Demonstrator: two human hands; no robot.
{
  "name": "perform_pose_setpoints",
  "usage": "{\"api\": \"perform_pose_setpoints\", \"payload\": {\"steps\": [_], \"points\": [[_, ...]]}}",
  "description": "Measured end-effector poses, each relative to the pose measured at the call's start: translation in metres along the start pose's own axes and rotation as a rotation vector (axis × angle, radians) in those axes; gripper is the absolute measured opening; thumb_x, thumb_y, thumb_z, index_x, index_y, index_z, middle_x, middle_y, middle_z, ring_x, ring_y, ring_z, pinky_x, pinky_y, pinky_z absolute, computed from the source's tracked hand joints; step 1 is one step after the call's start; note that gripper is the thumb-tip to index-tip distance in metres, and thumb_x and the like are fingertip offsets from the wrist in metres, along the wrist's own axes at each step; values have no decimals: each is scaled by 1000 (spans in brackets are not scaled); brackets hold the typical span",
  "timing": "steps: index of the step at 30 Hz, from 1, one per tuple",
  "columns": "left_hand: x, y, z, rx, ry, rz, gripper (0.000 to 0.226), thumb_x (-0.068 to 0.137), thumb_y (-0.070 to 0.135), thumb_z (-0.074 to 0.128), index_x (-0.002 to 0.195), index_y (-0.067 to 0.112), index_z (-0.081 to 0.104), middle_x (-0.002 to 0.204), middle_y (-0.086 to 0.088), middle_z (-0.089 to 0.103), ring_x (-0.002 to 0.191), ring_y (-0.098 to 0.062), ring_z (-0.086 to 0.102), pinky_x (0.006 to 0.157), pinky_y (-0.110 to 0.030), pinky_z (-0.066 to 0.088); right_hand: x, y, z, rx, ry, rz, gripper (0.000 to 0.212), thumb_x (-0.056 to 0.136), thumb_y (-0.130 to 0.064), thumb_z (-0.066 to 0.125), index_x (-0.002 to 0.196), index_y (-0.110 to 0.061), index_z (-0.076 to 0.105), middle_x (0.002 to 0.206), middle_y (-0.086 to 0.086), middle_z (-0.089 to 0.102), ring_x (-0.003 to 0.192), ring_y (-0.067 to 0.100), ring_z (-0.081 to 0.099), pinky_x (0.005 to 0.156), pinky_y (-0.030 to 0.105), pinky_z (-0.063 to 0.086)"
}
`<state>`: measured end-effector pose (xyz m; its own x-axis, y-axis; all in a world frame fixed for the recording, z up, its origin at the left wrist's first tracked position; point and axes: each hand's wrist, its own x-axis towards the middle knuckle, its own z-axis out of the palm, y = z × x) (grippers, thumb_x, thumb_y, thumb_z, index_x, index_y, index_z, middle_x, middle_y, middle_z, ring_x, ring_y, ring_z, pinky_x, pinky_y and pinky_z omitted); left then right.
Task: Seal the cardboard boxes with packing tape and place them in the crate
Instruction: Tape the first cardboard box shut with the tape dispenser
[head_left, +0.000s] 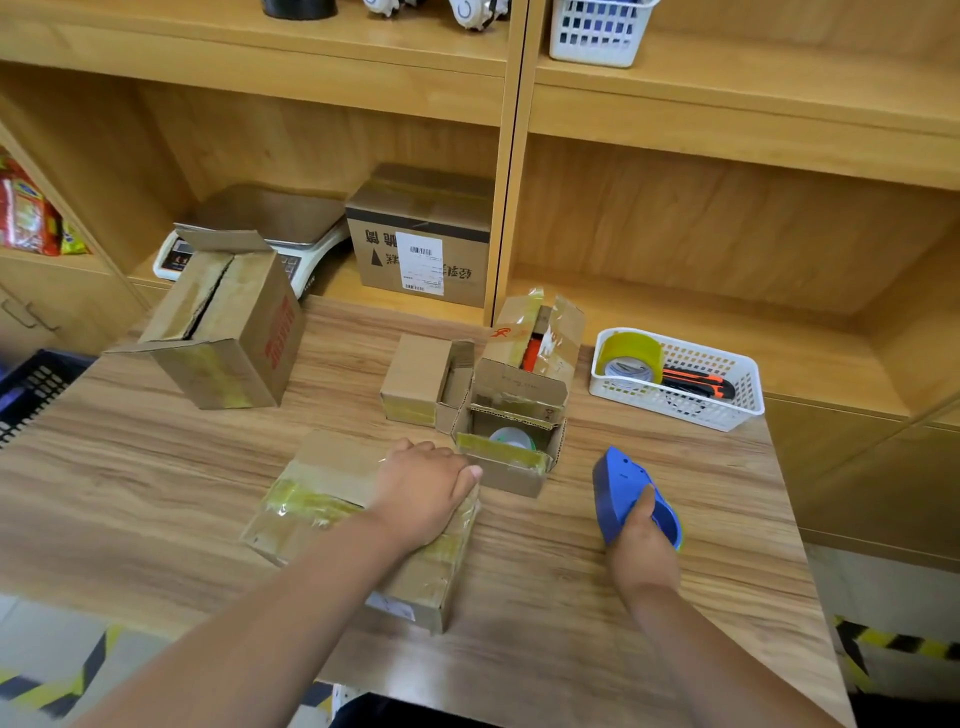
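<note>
From my seat at the remote end, the flat box (358, 525) lies at the table's (156, 467) near centre, my left hand (423, 488) resting on it. At its 1 o'clock, just beside, an open box (511, 431) has a tape roll (511, 439) inside. At 3 o'clock my right hand (641, 540) sits on the tape dispenser (621, 493). At 11 o'clock stands a larger box (228, 322). The basket (675, 379) is at 2 o'clock; the crate (31, 387) at 9, off the table's left edge.

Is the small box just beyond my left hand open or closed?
Open. The small box has its lid flap standing up, and a roll of tape shows inside.
</note>
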<state>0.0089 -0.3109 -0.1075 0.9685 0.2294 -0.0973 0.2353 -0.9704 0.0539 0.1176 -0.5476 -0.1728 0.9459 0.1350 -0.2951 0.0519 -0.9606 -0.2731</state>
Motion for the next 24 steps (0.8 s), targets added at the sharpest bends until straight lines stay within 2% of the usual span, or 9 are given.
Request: {"api": "perform_pose_setpoints", "payload": {"steps": [2, 4, 7, 11, 14, 16, 18, 20, 24], "points": [[-1, 0, 1, -20, 24, 4, 44, 102, 42, 17, 104, 26, 58, 106, 5, 64, 101, -20, 52, 84, -33, 28, -1, 5, -5, 37, 2, 35, 82, 85, -1, 46, 150, -9, -4, 101, 11, 64, 89, 31, 61, 63, 32, 42], [-2, 0, 2, -45, 56, 8, 43, 102, 41, 18, 102, 27, 58, 103, 6, 64, 98, -19, 53, 82, -33, 27, -4, 8, -11, 146, 86, 78, 75, 81, 3, 45, 148, -12, 14, 101, 17, 64, 92, 37, 61, 65, 35, 42], [-5, -2, 5, -69, 104, 14, 45, 101, 42, 16, 98, 29, 59, 97, 7, 64, 94, -18, 53, 80, -32, 27, -9, 10, -20, 421, 194, 208, 57, 78, 7, 45, 133, -7, 38, 108, 24, 61, 98, 41, 57, 73, 39, 41], [-10, -2, 2, -135, 146, 28, 69, 88, 53, -7, 90, 28, 58, 90, 7, 64, 89, -17, 54, 79, -31, 28, -17, 3, -31, 792, 274, 366, 43, 78, 5, 49, 119, -8, 50, 94, 14, 61, 85, 32, 54, 71, 35, 39], [-10, -3, -4, -377, 138, 5, 73, 84, 57, -4, 99, 28, 61, 91, 7, 66, 92, -16, 58, 81, -29, 29, -31, -17, -39, 986, 379, 281, 21, 82, -5, 56, 101, -15, 56, 88, 4, 58, 83, 28, 53, 72, 33, 38], [-9, -8, -15, -828, 90, -96, 54, 94, 57, 17, 109, 29, 61, 96, 11, 67, 94, -14, 62, 84, -27, 41, -45, -36, -46, 1101, 444, 164, 10, 86, -11, 59, 88, -20, 56, 84, -4, 58, 82, 22, 53, 73, 33, 39], [-8, -15, -33, -1159, 44, -165, 28, 99, 46, 33, 116, 38, 54, 101, 19, 64, 97, -7, 62, 81, -20, 45, -58, -57, -51, 1195, 484, 51, 11, 89, -13, 60, 82, -22, 58, 85, -5, 61, 81, 16, 55, 74, 31, 42], [-7, -21, -54, -1271, 47, -132, 24, 95, 44, 41, 117, 43, 52, 103, 20, 64, 98, 1, 61, 82, -19, 45, -70, -78, -55, 1280, 498, -31, 14, 90, -12, 60, 80, -22, 61, 84, -4, 63, 77, 9, 56, 71, 25, 44], [-15, -34, -85, -1405, -13, -93, 30, 75, 55, 55, 103, 47, 61, 110, 18, 67, 103, 1, 61, 95, -28, 45, -90, -116, -55, 1393, 505, -147, 21, 87, -10, 63, 75, -27, 63, 68, -15, 62, 63, -2, 53, 56, 9, 42]]}}
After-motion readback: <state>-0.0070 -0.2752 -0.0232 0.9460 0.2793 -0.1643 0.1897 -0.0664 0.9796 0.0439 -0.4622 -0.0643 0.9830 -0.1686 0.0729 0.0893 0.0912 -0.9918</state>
